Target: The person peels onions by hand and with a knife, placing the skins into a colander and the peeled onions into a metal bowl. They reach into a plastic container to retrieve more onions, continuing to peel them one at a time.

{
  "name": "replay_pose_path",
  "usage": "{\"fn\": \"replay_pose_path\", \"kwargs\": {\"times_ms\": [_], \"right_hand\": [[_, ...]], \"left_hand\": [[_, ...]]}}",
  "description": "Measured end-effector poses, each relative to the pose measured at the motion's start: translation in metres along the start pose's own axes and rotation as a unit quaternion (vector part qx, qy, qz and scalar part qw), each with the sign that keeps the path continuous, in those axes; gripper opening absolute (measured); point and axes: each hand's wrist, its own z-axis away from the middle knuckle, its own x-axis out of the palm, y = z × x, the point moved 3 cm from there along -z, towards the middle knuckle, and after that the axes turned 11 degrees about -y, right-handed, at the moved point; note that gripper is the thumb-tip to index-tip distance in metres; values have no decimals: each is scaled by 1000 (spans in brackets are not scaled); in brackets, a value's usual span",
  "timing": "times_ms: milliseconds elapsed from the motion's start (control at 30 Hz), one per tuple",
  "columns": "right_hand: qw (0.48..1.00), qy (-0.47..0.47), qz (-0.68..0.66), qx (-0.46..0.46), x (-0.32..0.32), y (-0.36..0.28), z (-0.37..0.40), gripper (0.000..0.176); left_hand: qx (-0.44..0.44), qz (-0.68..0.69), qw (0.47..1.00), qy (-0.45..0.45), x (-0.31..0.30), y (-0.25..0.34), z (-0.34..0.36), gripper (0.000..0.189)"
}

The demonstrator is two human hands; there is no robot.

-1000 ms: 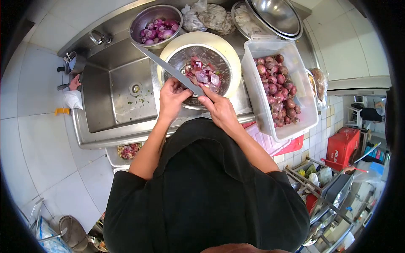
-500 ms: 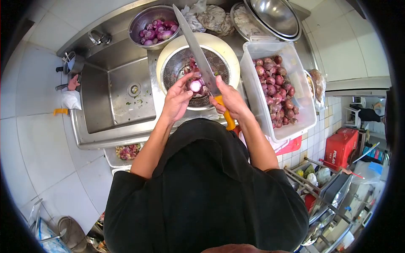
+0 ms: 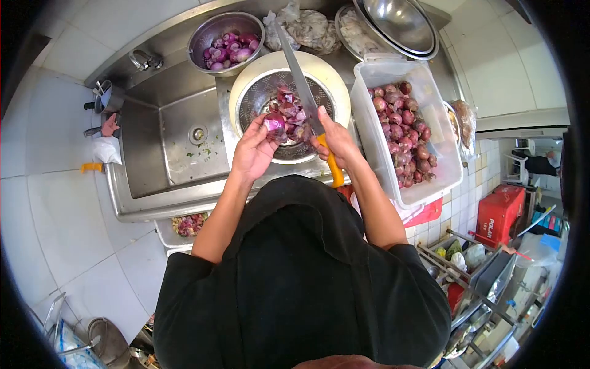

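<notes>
My left hand (image 3: 255, 149) pinches a partly peeled red onion (image 3: 275, 125) over a perforated metal colander (image 3: 251, 101). In my right hand (image 3: 339, 142) is a large kitchen knife (image 3: 301, 81), held by its yellow handle, its long blade slanting up and away to the left. Onion skins and pieces (image 3: 287, 100) lie in the colander beneath the onion. The colander rests on a round, cream-coloured board (image 3: 339, 80). To the right, a translucent plastic bin (image 3: 437, 161) holds several unpeeled red onions (image 3: 402, 132).
A metal bowl (image 3: 195, 44) of peeled onions stands behind the board. Left is the steel sink (image 3: 144, 147) with a faucet (image 3: 146, 60). Plastic bags (image 3: 310, 29) and stacked metal bowls (image 3: 402, 24) line the back. A tray of scraps (image 3: 187, 225) is below the sink.
My left hand has turned the onion, so its purple side shows instead of the pale cut end. The knife blade has swung to the right, away from the onion.
</notes>
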Motion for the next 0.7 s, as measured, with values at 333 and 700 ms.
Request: {"fn": "replay_pose_path", "kwargs": {"times_ms": [333,700], "right_hand": [[953,-24,256,-162,20,-5,20,55],[877,-23,383,-289,36,2,28,57]], "left_hand": [[-37,-40,998,15,2,0,-3,33],[-22,-110,989,94,18,-7,4,24]]}}
